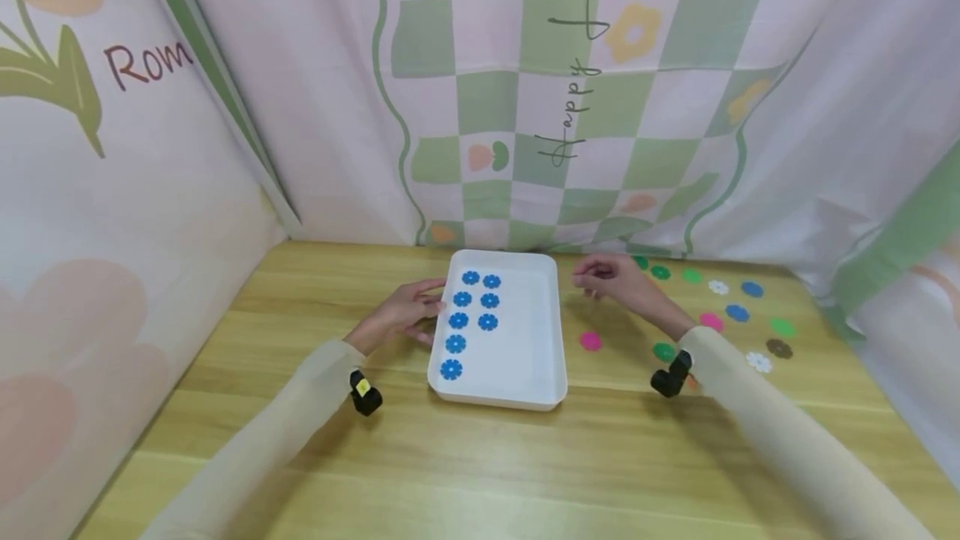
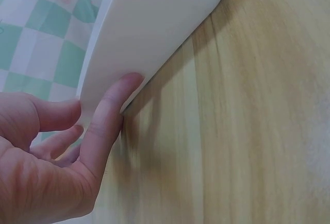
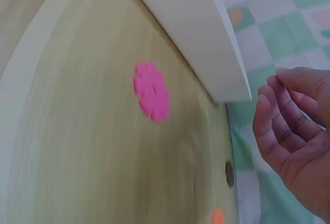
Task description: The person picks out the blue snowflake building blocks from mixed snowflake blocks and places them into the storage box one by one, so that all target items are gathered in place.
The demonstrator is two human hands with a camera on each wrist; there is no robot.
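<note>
A white rectangular tray (image 1: pixel 525 357) lies on the wooden table between the hands. Inside it, blue flower-shaped discs (image 1: pixel 458 321) form two columns: several along the left wall and three beside them. My left hand (image 1: pixel 408 307) touches the tray's left side, one fingertip pressing the outer wall (image 2: pixel 154 23) low down and others at the rim. Beyond the tray's far right corner, my right hand (image 1: pixel 611 277) hovers with loosely bent fingers, thumb close to the index tip; no disc shows between them. A pink disc (image 3: pixel 152 91) lies on the table below this hand.
Loose discs are scattered to the right, among them a green one (image 1: pixel 663 352), a blue one (image 1: pixel 737 312), a white one (image 1: pixel 759 362) and a brown one (image 1: pixel 780 348). A checkered curtain (image 1: pixel 540 107) hangs along the table's back edge.
</note>
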